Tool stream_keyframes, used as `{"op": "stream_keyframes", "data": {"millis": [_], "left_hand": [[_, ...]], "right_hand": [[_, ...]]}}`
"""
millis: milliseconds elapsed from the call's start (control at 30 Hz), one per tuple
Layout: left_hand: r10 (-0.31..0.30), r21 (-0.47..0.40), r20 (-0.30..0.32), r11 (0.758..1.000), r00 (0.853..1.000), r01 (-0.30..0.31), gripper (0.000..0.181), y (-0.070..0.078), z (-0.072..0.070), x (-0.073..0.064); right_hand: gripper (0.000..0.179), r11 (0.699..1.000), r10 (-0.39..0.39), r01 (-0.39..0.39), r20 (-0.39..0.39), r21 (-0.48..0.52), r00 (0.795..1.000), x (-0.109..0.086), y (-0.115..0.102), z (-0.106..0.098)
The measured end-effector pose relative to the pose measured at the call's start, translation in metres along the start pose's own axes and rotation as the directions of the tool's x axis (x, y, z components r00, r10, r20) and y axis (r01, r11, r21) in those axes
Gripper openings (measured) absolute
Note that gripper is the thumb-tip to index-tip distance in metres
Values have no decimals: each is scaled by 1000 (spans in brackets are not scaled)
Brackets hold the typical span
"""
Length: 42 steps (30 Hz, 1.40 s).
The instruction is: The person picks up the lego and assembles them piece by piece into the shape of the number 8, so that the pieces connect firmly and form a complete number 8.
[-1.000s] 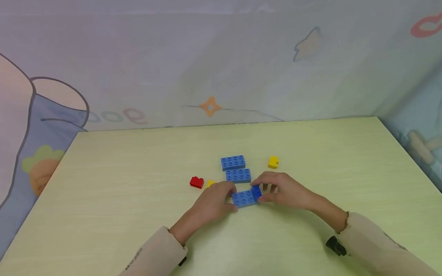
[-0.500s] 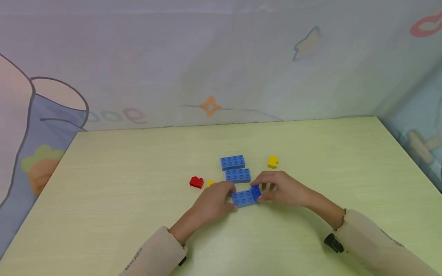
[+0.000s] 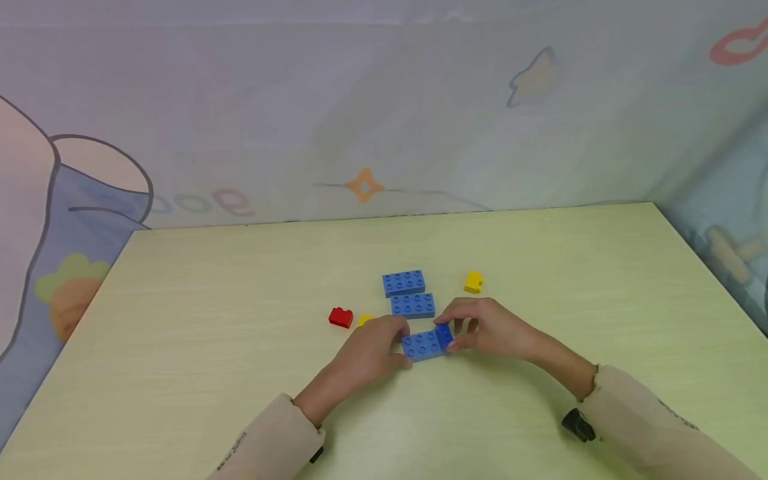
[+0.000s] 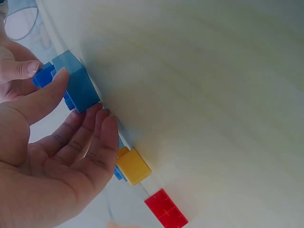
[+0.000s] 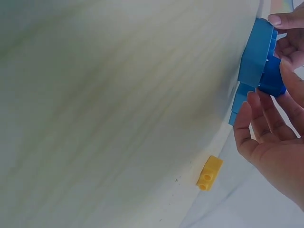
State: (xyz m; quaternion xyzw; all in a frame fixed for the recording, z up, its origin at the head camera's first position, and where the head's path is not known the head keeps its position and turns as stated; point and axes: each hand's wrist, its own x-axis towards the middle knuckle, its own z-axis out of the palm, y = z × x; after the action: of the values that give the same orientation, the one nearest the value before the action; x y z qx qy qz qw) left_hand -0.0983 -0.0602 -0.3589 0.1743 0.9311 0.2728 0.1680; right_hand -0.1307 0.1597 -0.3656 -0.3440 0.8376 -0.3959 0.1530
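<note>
My left hand (image 3: 372, 350) grips the left end of a light-blue toy building brick (image 3: 421, 346), thumb on the near side and fingers on the far side. At that brick's right end, my right hand (image 3: 489, 327) pinches a smaller dark-blue brick (image 3: 444, 337) between thumb and fingers. In the right wrist view the dark-blue brick (image 5: 271, 78) sits against the studded face of the light-blue brick (image 5: 256, 52). The left wrist view shows my left thumb (image 4: 50, 95) across the light-blue brick (image 4: 81, 85).
Two more light-blue bricks (image 3: 413, 305) lie just beyond my hands, one behind the other. A red brick (image 3: 341, 317) is to the left, beside a yellow brick (image 3: 365, 319) partly hidden by my left hand. Another yellow brick (image 3: 473, 282) lies at the back right.
Both hands keep their hold on the two bricks. The right forearm has shifted very slightly left; the dark-blue brick stays at the light-blue brick's right end.
</note>
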Motion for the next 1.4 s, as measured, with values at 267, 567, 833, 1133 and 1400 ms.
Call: {"op": "stream_keyframes", "data": {"millis": [267,567,833,1133,1400], "left_hand": [[6,-4,-4,1000,1000,-6,31,0,0,0],[-7,0,1,1000,1000,7,31,3,-1,-1],[-11,4,4,1000,1000,11,31,2,-1,0],[-19,-1,10,1000,1000,19,30,2,-1,0],[-19,-4,8,1000,1000,19,31,1,-1,1]], "right_hand": [[32,997,47,-48,13,68,999,0,2,-1],[34,982,92,-95,28,165,995,0,5,-3],[34,983,103,-109,44,151,994,0,6,-4],[36,975,119,-126,48,182,992,-3,4,-6],[32,978,108,-112,33,175,994,-4,5,-6]]}}
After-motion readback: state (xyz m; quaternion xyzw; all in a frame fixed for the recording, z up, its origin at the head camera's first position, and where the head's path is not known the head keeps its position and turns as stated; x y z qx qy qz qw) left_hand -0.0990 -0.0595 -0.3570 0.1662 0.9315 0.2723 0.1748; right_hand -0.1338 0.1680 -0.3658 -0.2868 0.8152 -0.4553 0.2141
